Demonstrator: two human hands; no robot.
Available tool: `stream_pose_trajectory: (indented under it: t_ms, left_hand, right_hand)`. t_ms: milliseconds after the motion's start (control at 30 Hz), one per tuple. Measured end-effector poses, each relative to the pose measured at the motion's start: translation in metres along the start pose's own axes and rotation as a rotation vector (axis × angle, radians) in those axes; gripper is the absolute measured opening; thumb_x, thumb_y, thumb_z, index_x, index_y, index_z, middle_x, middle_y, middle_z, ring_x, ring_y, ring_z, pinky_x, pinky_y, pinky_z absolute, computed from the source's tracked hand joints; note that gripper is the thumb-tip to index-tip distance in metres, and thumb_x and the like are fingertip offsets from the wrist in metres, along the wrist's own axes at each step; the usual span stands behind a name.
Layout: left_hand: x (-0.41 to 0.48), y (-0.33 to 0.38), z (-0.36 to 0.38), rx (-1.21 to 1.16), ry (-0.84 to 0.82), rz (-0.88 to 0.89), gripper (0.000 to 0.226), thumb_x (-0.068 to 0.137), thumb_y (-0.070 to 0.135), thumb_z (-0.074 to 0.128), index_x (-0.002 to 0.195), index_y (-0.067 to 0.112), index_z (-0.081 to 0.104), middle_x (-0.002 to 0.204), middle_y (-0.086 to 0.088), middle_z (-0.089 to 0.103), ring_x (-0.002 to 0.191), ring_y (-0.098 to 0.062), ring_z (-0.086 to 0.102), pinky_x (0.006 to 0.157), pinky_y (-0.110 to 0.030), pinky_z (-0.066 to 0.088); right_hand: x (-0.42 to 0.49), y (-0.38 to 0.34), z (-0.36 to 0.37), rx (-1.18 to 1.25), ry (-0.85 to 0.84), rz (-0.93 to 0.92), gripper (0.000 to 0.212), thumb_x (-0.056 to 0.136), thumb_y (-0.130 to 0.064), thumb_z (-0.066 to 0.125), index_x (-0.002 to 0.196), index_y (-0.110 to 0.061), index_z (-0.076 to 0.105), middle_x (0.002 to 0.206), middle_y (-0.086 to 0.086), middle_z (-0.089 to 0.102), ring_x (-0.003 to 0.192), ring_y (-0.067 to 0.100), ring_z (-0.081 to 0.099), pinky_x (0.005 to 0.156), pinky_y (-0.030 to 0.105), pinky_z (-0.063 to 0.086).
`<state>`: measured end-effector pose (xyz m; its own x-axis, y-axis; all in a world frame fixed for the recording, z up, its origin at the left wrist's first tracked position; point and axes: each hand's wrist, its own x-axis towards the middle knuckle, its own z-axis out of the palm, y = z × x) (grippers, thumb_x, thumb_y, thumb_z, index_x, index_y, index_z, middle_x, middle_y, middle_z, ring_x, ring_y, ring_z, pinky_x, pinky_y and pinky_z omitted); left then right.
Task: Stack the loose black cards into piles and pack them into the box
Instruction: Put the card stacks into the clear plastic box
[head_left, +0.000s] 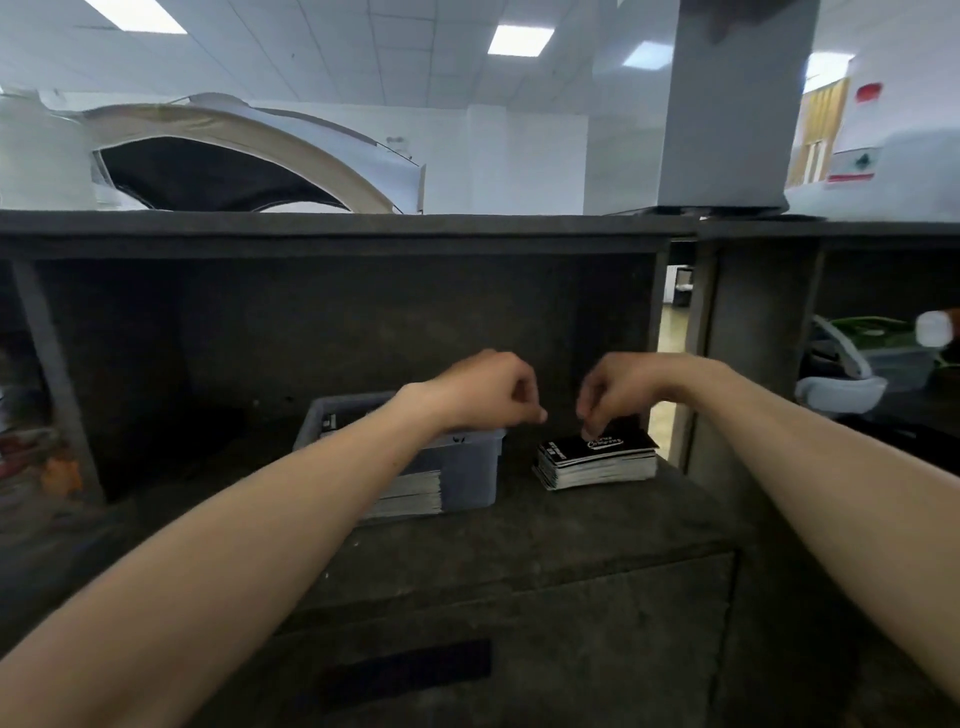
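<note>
The pile (597, 462) is touched on top by the right hand (618, 387); a grip cannot be told. The left hand (483, 387) is curled empty over the box (472, 467).

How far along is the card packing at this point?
Done: loose cards are gathered into two piles; a black card shows inside the grey box. In hand: the right hand touches the top of the right pile. Left: that pile and the front pile, beside the box, need packing.

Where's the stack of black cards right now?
Head view, right of centre: the stack sits on the dark shelf, right of the grey box, under the right hand.
</note>
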<state>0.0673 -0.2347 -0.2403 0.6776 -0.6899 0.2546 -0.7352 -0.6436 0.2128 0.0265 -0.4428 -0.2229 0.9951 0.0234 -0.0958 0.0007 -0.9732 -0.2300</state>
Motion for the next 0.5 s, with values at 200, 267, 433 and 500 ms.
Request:
stream_pose_trajectory:
  t_ms: [200, 267, 433, 500]
  left_hand:
    - [0.044, 0.043, 0.044, 0.26, -0.369, -0.062, 0.044, 0.078, 0.057, 0.08, 0.092, 0.017, 0.069, 0.085, 0.003, 0.067, 0.083, -0.018, 0.063, 0.064, -0.03, 0.05]
    - [0.055, 0.043, 0.054, 0.235, -0.435, -0.092, 0.045, 0.078, 0.056, 0.08, 0.097, 0.017, 0.066, 0.091, 0.002, 0.065, 0.086, -0.018, 0.061, 0.065, -0.03, 0.049]
    - [0.07, 0.03, 0.066, 0.162, -0.457, -0.123, 0.04, 0.073, 0.042, 0.088, 0.084, 0.021, 0.056, 0.086, 0.003, 0.057, 0.079, -0.018, 0.056, 0.062, -0.031, 0.047]
    - [0.072, 0.026, 0.068, 0.135, -0.45, -0.119, 0.042, 0.07, 0.039, 0.091, 0.081, 0.022, 0.055, 0.083, 0.004, 0.056, 0.076, -0.017, 0.056, 0.057, -0.03, 0.045]
  right_hand:
    - [0.01, 0.047, 0.036, -0.016, -0.107, 0.065, 0.048, 0.068, -0.025, 0.085, 0.108, -0.024, 0.058, 0.107, -0.006, 0.057, 0.096, 0.013, 0.055, 0.078, 0.026, 0.051]
    - [0.016, 0.056, 0.043, -0.005, -0.09, 0.057, 0.047, 0.067, -0.022, 0.085, 0.103, -0.026, 0.055, 0.109, -0.005, 0.056, 0.1, 0.016, 0.055, 0.079, 0.028, 0.053]
    - [0.026, 0.072, 0.049, 0.014, -0.062, 0.009, 0.047, 0.062, -0.022, 0.087, 0.09, -0.029, 0.05, 0.107, -0.004, 0.057, 0.099, 0.019, 0.057, 0.077, 0.032, 0.053]
    - [0.027, 0.074, 0.048, 0.032, -0.078, 0.0, 0.047, 0.061, -0.022, 0.088, 0.089, -0.028, 0.05, 0.107, -0.002, 0.059, 0.1, 0.02, 0.058, 0.08, 0.034, 0.055]
